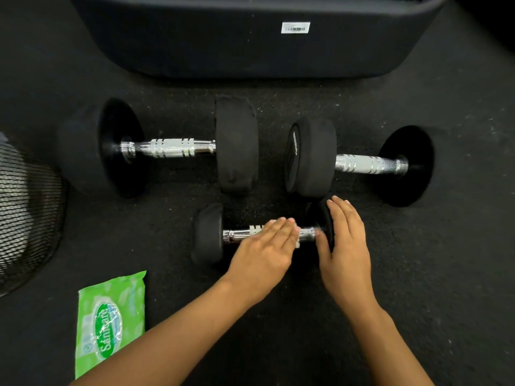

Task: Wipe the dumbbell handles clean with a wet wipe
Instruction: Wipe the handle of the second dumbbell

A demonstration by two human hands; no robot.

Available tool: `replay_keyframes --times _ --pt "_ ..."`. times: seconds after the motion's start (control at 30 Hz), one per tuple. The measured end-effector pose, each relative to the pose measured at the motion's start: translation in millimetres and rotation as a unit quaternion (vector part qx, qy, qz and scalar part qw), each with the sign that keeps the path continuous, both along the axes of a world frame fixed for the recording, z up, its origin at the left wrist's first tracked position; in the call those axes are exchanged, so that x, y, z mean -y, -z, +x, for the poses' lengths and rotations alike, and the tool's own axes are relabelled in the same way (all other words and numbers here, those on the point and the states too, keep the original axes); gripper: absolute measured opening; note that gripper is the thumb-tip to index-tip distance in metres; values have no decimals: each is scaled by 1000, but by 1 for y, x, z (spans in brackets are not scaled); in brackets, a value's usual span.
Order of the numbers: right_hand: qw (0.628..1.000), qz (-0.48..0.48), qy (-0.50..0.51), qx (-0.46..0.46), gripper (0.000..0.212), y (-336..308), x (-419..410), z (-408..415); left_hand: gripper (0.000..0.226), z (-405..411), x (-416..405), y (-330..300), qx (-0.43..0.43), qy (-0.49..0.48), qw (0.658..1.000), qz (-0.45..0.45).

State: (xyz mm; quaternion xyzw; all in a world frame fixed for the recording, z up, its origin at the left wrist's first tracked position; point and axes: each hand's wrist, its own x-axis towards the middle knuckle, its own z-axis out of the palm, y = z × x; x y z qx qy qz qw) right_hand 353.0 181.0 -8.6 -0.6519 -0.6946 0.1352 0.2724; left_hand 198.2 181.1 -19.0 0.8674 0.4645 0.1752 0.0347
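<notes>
The green wipe pack [111, 321] read "Sanicare"; the white sticker [295, 27] on the dark bench [250, 45] was too blurred to read. My left hand [264, 252] lay flat, fingers straight, pressing a wet wipe [297, 237], mostly hidden, on the small dumbbell's handle [239, 235]. My right hand [345, 246], fingers straight, steadied its right-hand weight [324, 215].

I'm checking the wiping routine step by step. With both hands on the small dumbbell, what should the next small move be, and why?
Probably slide the left hand leftward along the small dumbbell's handle. The white wipe shows under its fingers near the handle's right end, the bare chrome lies to the left, and the right hand rests on the right weight, steadying it.
</notes>
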Motion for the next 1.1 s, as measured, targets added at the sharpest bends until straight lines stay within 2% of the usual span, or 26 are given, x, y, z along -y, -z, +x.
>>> replay_keyframes --times 0.1,0.33,0.4,0.47,0.53,0.57,0.67,0.8,0.9,0.97,1.03,1.1 --pt "1000 -3 -4 -2 53 -1 0 1 41 1 0 -2 -18 21 1000 13" --pt "1000 1 -5 0 52 -2 1 1 40 -18 2 -5 -48 -7 999 13" --pt "1000 0 -3 -2 52 -2 1 0 38 -8 -7 -13 -29 -17 999 -31" --pt "1000 -2 -4 1 52 -3 1 -1 29 -1 -16 -30 -21 -40 991 -126" --pt "1000 -7 -6 4 53 -4 0 0 25 -2 -25 -37 -69 -95 975 -190" --pt "1000 -8 -7 5 53 -4 0 0 26 -4 -26 -39 -92 -119 970 -193" --pt "1000 -3 -10 9 53 -4 3 1 23 -13 -14 -41 -103 -154 970 -155" --pt "1000 6 -9 7 54 -1 7 2 49 -13 9 -16 -60 -103 992 -40" --pt "1000 4 -9 -1 53 -2 3 2 35 -8 2 -6 -32 -62 997 15" --pt "1000 -2 -10 -1 53 -2 1 2 29 -2 -6 -12 -15 -56 998 -27" --pt "1000 -10 -9 -4 53 -3 1 1 21 4 -18 -24 -8 -73 987 -140" --pt "1000 -20 -7 -6 53 -3 0 0 20 11 -34 -28 -15 -91 974 -206"
